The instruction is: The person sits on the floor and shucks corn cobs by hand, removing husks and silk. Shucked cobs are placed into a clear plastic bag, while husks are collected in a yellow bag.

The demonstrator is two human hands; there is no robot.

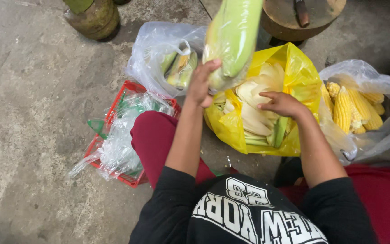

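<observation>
Corn ear [233, 38] in left hand [200, 86]; yellow husk bag [301, 77] beneath.

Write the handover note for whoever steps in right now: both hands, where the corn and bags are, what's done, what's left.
Left hand: raised, gripping a green unhusked corn ear.
Right hand: empty, fingers spread over the yellow bag, which is full of pale husks.
Clear bag on the right: holds husked yellow cobs.
Clear bag at the back: a few ears in husk.
Red basket: crumpled clear plastic inside.
Done: several cobs husked. Left: the held ear and those in the back bag.
</observation>
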